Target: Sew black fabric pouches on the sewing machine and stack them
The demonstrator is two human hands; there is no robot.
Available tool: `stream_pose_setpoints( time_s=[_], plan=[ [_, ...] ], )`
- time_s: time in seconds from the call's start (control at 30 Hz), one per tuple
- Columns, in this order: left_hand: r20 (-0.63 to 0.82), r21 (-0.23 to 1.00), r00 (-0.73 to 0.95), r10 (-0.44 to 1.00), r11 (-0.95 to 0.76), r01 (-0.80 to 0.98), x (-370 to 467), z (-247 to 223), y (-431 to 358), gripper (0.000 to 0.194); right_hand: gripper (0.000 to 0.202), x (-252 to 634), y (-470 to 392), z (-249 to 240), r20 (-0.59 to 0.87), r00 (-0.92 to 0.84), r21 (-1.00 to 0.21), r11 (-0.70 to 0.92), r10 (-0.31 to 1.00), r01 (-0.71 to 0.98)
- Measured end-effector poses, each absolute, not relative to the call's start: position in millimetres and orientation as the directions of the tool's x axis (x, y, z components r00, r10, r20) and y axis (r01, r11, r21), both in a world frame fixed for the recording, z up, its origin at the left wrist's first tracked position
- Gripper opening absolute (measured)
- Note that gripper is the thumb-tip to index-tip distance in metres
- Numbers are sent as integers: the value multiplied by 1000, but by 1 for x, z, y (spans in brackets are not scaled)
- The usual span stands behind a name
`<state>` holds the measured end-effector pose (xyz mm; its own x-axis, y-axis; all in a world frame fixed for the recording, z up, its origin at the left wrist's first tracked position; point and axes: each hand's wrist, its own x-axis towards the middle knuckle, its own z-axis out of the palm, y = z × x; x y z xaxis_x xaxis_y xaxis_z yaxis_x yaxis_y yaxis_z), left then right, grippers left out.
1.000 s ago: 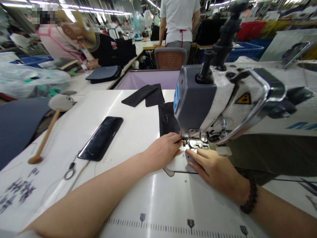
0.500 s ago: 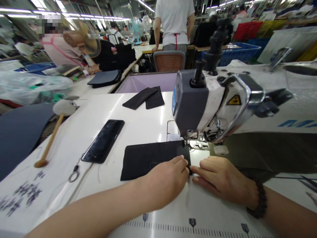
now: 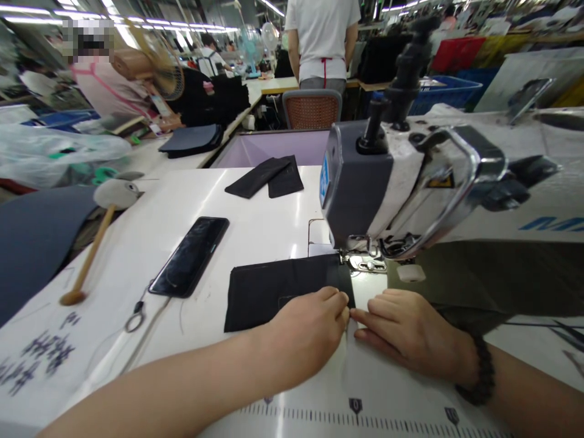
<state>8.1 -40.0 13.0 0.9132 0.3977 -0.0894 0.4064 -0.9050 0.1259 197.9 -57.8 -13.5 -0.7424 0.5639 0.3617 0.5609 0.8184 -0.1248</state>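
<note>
A black rectangular fabric piece lies flat on the white sewing table, its far right corner at the presser foot of a sewing machine. My left hand rests over its near right part, fingers curled and closed on the edge. From the other side, my right hand meets the same near corner with its index fingertip, the thumb just below and the other fingers folded. The bit of cloth between the fingertips is mostly hidden. A dark beaded bracelet circles my right wrist.
Left of the fabric lie a phone, a ring on a cord and a wooden-handled mallet-like tool. Two black fabric pieces overlap farther back. Scissors-like blades are at right. Beyond a chair stands a person.
The fabric's far right edge has shifted slightly away, toward the presser foot, turning the piece a little. Both hands stay at its near corner. The view has moved slightly.
</note>
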Motion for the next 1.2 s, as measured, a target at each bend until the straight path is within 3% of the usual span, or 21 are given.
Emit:
stream_pose_setpoints(
  time_s=[0.33, 0.9, 1.2],
  plan=[
    [15, 33, 922, 387, -922, 386, 7, 4, -26, 25, 33, 199, -51, -18, 279, -679, -150, 729, 679, 668],
    [139, 300, 804, 579, -798, 523, 7, -20, 9, 18, 29, 197, -45, -26, 215, -576, -145, 610, 788, 779],
    [152, 277, 774, 615, -778, 564, 8, -26, 15, 17, 31, 197, -44, -27, 213, -565, -147, 598, 797, 788]
  ],
)
